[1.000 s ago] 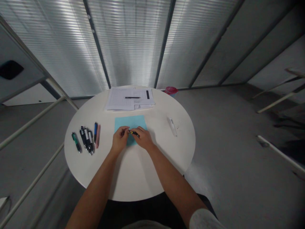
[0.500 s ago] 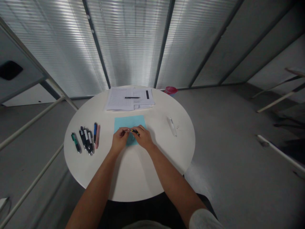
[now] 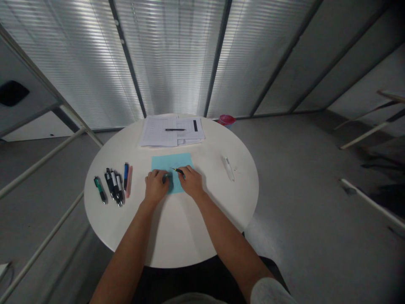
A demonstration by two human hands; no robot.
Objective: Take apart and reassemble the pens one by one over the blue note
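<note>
A sheet of light blue paper lies on the white round table under both hands. My right hand is closed on a slim black-and-yellow pen, its thin tip pointing left over the paper. My left hand rests at the paper's left side, fingers curled. A small dark thing shows between its thumb and fingers, too small and shaded to name. The hands are apart, and the pen's tip is close to the left fingers.
Left of the paper lie several black and white pens, a green pen, a blue pen and a pink one. A white pen-like object lies at the right. Printed papers with a black pen are behind.
My left hand has drawn away from the pen's tip, moving slightly left and down, which bares the thin tip. The right hand still holds the pen in nearly the same place.
</note>
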